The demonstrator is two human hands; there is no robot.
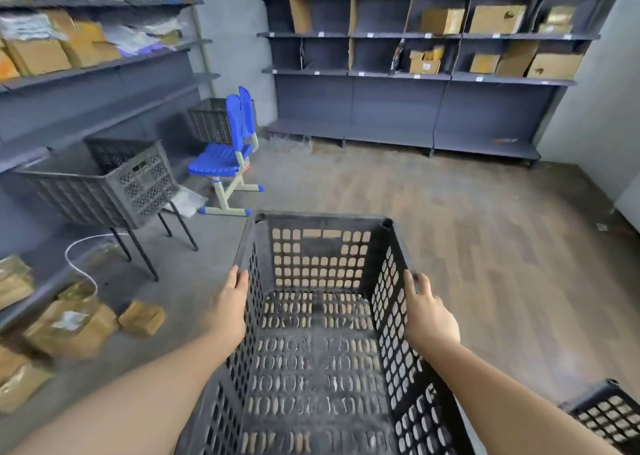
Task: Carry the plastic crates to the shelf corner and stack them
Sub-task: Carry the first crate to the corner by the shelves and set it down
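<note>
Crate (318,333) — black, perforated, open-topped — was held out in front of the person above the wood-look floor (485,246), its far end toward the shelving. Left hand (230,304) lay on the outside of the left wall, fingers reaching up to the rim, thumb side against the wall; whether the fingertips hooked over the rim could not be told. Right hand (427,312) lay on the outside of the right wall, fingers slightly spread and only lightly bent, tips at the rim. Both hands thus pressed the crate between them rather than closing round any handle.

A second crate (114,184) rested on a black-legged stand at the left, and a third (207,118) stood in the shelf corner behind a blue chair (228,149). Part of a fourth crate (609,416) showed at the lower right edge. Grey shelves (398,108) along the back wall carried cardboard boxes (495,20); more boxes (72,326) lay on the floor at the left, beside a white cable (74,264).
</note>
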